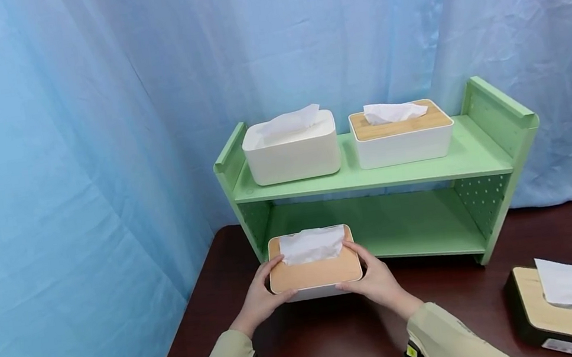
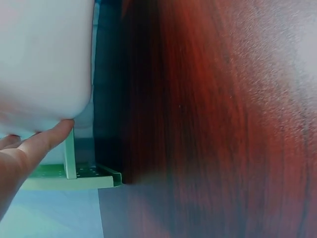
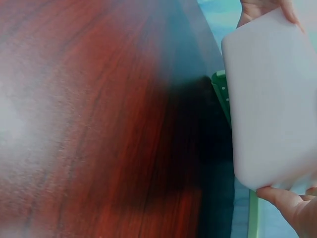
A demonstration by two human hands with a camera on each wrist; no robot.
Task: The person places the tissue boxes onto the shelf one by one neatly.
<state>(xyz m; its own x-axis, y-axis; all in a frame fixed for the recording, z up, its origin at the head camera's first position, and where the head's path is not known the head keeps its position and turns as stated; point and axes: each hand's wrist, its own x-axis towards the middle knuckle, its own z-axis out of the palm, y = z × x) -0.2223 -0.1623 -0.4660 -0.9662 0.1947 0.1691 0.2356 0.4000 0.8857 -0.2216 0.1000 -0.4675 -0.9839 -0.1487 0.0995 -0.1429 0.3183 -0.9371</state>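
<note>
Between my two hands is a white tissue box (image 1: 315, 274) with a light wooden lid and a tissue poking out of its top. My left hand (image 1: 262, 296) grips its left end, and my right hand (image 1: 377, 277) grips the right end. In the head view the box is in front of the left part of the green shelf's lower level (image 1: 403, 217). Both wrist views show the box's white side, raised above the dark table (image 2: 208, 119). In the right wrist view, fingers of both hands hold opposite ends of the box (image 3: 272, 104).
On the upper shelf stand an all-white tissue box (image 1: 294, 159) at left and a white one with a wooden lid (image 1: 405, 146) at right. A black tissue box with a wooden lid (image 1: 565, 317) lies on the table at front right. Blue curtains (image 1: 98, 136) hang behind.
</note>
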